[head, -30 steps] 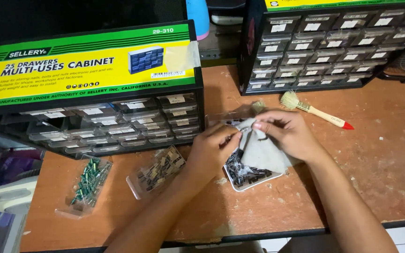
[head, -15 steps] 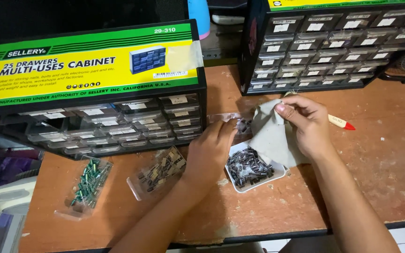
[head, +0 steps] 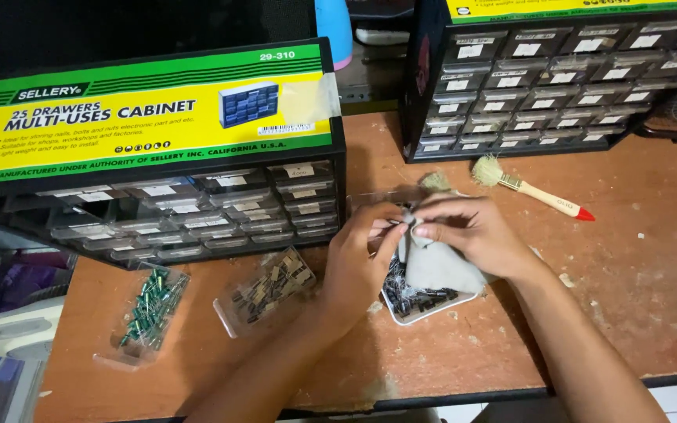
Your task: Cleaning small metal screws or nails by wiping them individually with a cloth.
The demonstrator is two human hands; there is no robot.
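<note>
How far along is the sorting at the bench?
Looks done: two clear bags of parts, green ones and brownish ones, lie set aside by the left drawer cabinet. In hand: left hand and right hand pinch a grey cloth over the white tray. Left: dark parts sit in that tray, unbagged. The brush lies untouched.

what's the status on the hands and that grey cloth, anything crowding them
Left hand and right hand both pinch the grey cloth over the white tray of small dark parts. Paintbrush lies behind, apart; two clear bags to the left.
</note>
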